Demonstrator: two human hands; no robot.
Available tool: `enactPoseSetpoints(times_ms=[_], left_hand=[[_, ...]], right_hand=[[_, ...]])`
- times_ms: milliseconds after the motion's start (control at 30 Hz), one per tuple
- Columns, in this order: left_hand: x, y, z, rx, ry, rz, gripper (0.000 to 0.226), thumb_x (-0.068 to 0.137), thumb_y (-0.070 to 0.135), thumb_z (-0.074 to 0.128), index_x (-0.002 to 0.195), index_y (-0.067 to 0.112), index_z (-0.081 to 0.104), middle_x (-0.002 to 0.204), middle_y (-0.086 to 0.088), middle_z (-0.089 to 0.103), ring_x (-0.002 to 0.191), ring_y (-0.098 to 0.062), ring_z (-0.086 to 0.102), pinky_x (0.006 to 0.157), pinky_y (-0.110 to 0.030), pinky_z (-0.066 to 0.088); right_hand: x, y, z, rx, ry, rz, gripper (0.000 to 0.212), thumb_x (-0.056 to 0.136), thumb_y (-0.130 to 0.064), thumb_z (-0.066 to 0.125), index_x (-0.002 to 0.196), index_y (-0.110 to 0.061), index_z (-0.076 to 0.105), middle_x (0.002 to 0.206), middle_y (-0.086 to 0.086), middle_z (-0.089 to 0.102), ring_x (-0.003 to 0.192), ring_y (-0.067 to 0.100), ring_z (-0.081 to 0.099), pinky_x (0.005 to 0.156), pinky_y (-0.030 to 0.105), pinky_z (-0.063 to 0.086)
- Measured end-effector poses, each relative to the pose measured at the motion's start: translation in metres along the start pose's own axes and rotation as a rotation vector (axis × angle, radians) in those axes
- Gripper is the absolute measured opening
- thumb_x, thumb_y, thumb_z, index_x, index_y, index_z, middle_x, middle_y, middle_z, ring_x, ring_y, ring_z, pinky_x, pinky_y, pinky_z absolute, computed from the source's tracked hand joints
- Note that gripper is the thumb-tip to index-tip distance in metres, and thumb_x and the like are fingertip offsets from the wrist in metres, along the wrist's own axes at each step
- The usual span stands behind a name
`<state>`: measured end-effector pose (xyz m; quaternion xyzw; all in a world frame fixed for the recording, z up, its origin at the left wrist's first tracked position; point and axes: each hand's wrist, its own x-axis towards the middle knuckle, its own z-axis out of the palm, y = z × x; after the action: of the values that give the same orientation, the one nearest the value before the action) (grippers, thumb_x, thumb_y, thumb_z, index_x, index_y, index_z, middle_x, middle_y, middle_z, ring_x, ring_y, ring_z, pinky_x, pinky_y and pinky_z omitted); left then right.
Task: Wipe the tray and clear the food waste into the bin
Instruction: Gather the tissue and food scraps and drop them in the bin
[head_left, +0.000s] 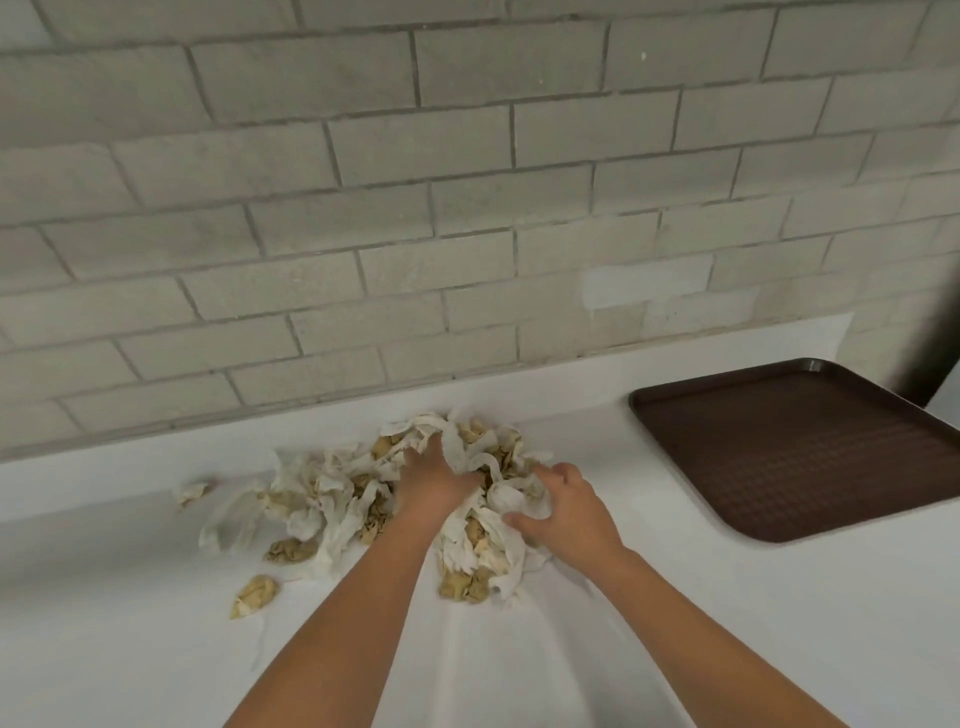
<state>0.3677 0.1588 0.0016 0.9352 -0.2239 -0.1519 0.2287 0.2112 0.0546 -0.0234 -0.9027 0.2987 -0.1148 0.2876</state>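
While the left hand (431, 480) and right hand (569, 517) clutch crumpled paper (332, 499) on a white counter (675, 597), a brown tray (800, 447) lies right of the fingers, brick wall (467, 182) beyond.

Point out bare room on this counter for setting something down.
Free: counter between paper pile and brown tray; also the near-left counter before the loose scraps. Crowded: the middle, where left hand and right hand grip the pile.

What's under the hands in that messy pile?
Crumpled white paper towels mixed with brownish food scraps, lying on the white counter. The left hand and right hand grip them. Whatever sits directly beneath the palms is covered.
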Motion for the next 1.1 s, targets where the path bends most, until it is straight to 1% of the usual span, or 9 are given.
enactPoseSetpoints(times_ms=[167,333,467,533,700,800,900,967,1100], left_hand=[[0.013,-0.008,0.012,0.045,-0.033,0.066,0.035,0.088,0.013,0.048,0.122,0.015,0.054,0.13,-0.01,0.054,0.107,-0.027,0.058,0.086,-0.029,0.049],[-0.005,-0.013,-0.011,-0.199,0.11,0.131,0.046,0.091,0.004,0.043,0.136,0.012,0.047,0.139,-0.009,0.048,0.115,-0.025,0.054,0.083,-0.025,0.045],[-0.015,-0.016,-0.031,-0.356,0.19,0.127,0.047,0.092,0.007,0.041,0.137,0.015,0.046,0.129,-0.007,0.058,0.068,-0.009,0.058,0.054,-0.019,0.043],[-0.027,-0.016,-0.042,-0.49,0.229,0.121,0.043,0.092,0.006,0.041,0.133,0.016,0.049,0.119,-0.003,0.063,0.064,-0.008,0.057,0.054,-0.022,0.046],[-0.066,-0.019,-0.06,-0.859,0.23,0.119,0.04,0.087,-0.001,0.043,0.112,0.021,0.065,0.098,0.002,0.071,0.082,-0.016,0.068,0.077,-0.036,0.056],[-0.088,-0.029,-0.056,-0.983,0.223,0.035,0.039,0.089,0.001,0.041,0.103,0.023,0.069,0.091,-0.001,0.073,0.085,-0.022,0.068,0.078,-0.04,0.054],[-0.109,-0.039,-0.042,-0.889,0.317,0.026,0.033,0.094,0.006,0.039,0.097,0.023,0.067,0.086,-0.006,0.069,0.073,-0.022,0.06,0.065,-0.031,0.047],[-0.119,-0.051,-0.021,-0.693,0.352,0.092,0.027,0.096,0.009,0.04,0.104,0.016,0.064,0.097,-0.009,0.063,0.067,-0.018,0.054,0.059,-0.025,0.041],[-0.132,-0.079,0.031,-0.059,0.273,0.191,0.057,0.082,0.059,0.043,0.113,0.015,0.06,0.108,-0.006,0.048,0.097,-0.022,0.053,0.076,-0.028,0.044]], right_hand=[[0.008,-0.015,0.021,-0.187,-0.132,-0.09,0.077,0.075,-0.063,0.062,0.141,-0.033,0.036,0.137,0.002,0.044,0.126,0.022,0.042,0.101,0.036,0.038],[0.012,-0.012,0.03,-0.11,-0.069,-0.073,0.041,0.092,-0.033,0.055,0.133,-0.027,0.053,0.127,0.003,0.059,0.113,0.021,0.056,0.092,0.028,0.045],[0.01,-0.015,0.017,0.153,0.035,-0.034,0.026,0.093,-0.03,0.058,0.116,-0.024,0.068,0.092,-0.007,0.068,0.076,0.008,0.057,0.064,0.016,0.039],[0.01,-0.013,0.006,0.273,0.087,-0.015,0.021,0.092,-0.029,0.06,0.107,-0.021,0.071,0.072,-0.013,0.061,0.061,-0.001,0.049,0.054,0.012,0.034],[0.006,-0.009,-0.031,0.566,0.292,-0.053,0.022,0.094,-0.011,0.054,0.11,-0.014,0.068,0.1,-0.003,0.069,0.08,0.0,0.058,0.067,0.001,0.04],[0.008,0.003,-0.047,0.517,0.379,-0.016,0.032,0.093,-0.004,0.046,0.115,-0.017,0.067,0.104,-0.002,0.065,0.086,0.01,0.058,0.073,0.011,0.043],[0.018,0.024,-0.038,0.202,0.338,0.06,0.036,0.091,-0.006,0.044,0.114,-0.018,0.068,0.108,0.009,0.057,0.098,0.025,0.057,0.084,0.028,0.044],[0.02,0.034,-0.02,0.068,0.187,0.07,0.035,0.094,-0.013,0.041,0.122,-0.017,0.063,0.126,0.012,0.05,0.119,0.028,0.048,0.099,0.032,0.039],[0.007,0.048,0.018,-0.226,-0.087,-0.024,0.053,0.095,-0.053,0.037,0.141,-0.028,0.041,0.153,0.005,0.029,0.141,0.024,0.025,0.115,0.04,0.02]])
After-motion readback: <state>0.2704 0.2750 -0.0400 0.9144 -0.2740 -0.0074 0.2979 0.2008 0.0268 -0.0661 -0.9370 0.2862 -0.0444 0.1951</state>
